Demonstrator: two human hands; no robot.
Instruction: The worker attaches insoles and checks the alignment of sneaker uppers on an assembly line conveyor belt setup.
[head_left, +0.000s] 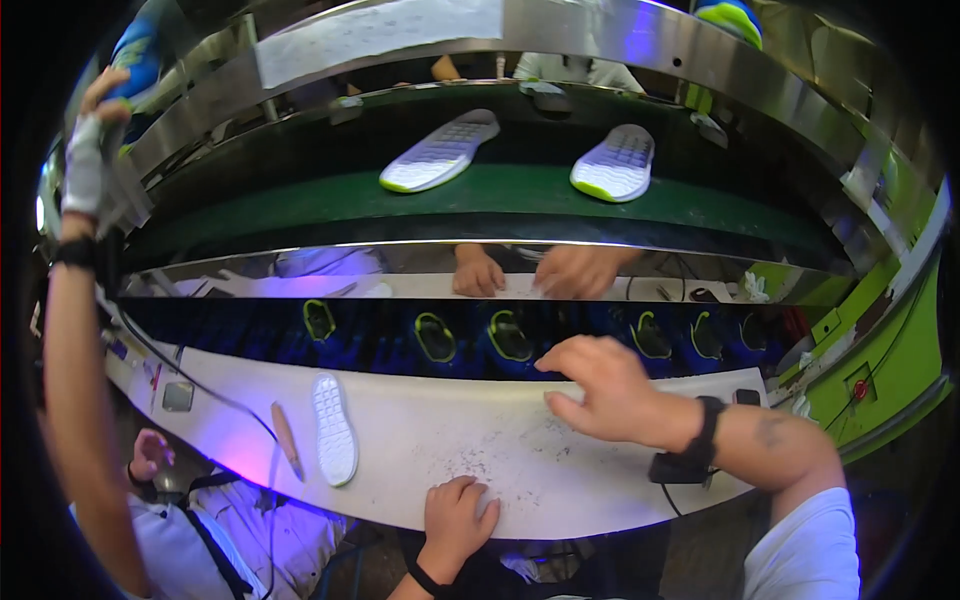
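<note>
My right hand (600,388) reaches over the white worktable (430,410) toward a row of dark blue shoes. Its fingers are bent and its thumb stands apart, with nothing seen in it. Nearest to its fingertips is a shoe with a yellow-green collar (511,335). My left hand (460,512) rests loosely on the table's near edge, fingers slightly curled and thumb apart, holding nothing I can see. Dark crumbs are scattered between the two hands. Left of them lies a white shoe sole (334,430), and beside it a wooden-handled tool (286,438).
Two white soles with yellow-green ends, one sole (440,152) left of the other sole (613,164), lie on a green conveyor belt (350,208). At left, a co-worker's gloved hand (92,150) holds a blue shoe (137,55). A cable (200,378) crosses the table.
</note>
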